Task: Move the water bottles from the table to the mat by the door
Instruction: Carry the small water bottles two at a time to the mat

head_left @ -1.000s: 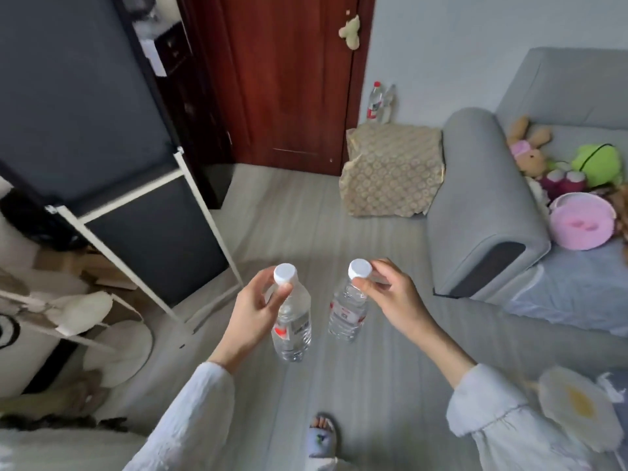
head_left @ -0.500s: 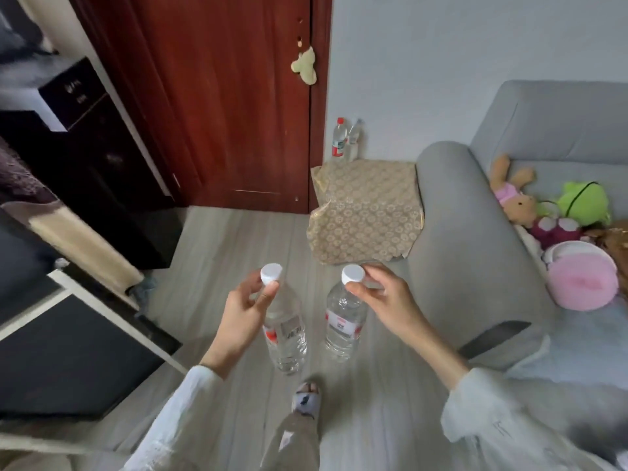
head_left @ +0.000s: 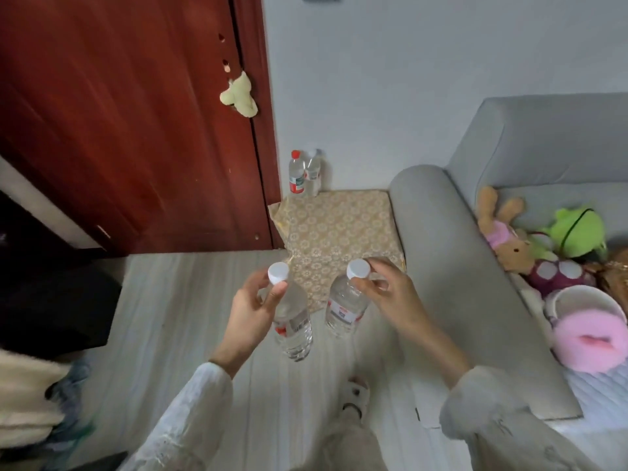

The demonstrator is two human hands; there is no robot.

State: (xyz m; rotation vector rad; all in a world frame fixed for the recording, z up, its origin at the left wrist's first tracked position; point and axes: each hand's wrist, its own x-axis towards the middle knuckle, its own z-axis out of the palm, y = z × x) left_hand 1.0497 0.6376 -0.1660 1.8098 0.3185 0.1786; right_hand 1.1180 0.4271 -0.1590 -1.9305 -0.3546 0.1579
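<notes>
My left hand (head_left: 251,311) grips a clear water bottle (head_left: 294,322) by its neck, just under the white cap. My right hand (head_left: 390,295) pinches the neck of a second clear bottle (head_left: 345,309) with a white cap. Both bottles hang upright over the grey floor, right at the near edge of the beige patterned mat (head_left: 339,229). The mat lies between the red door (head_left: 129,124) and the sofa arm. Two more bottles (head_left: 304,173) stand against the wall at the mat's far edge, one with a red cap.
A grey sofa (head_left: 455,266) borders the mat on the right, with plush toys (head_left: 543,246) on its seat. A dark cabinet (head_left: 51,300) stands to the left. My slippered foot (head_left: 353,397) is on the floor below the bottles. A small plush (head_left: 239,95) hangs on the door.
I have walked closer to the door with both bottles held the same way. The mat and the two bottles at the wall now appear nearer and larger.
</notes>
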